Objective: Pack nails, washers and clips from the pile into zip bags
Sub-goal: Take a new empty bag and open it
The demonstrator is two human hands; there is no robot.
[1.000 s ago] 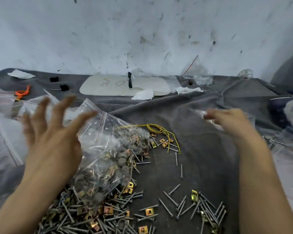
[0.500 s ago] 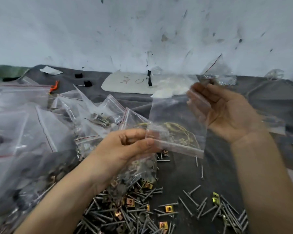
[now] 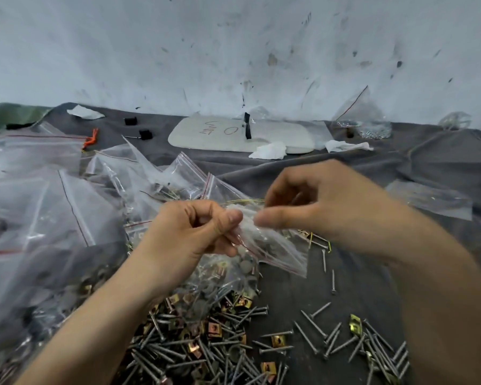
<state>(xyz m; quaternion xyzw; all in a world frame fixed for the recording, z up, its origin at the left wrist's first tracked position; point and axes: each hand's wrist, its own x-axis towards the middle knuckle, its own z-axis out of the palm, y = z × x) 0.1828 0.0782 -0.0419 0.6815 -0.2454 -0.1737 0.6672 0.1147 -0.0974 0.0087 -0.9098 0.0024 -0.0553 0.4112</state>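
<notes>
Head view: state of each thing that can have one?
left grip: pinches bag
right grip: pinches bag
bag: held off the cloth, looks empty; mouth open or shut, cannot tell
pile: loose on cloth, not packed
full bag: lies on pile; sealed or not, cannot tell
back bag: upright, partly filled
</notes>
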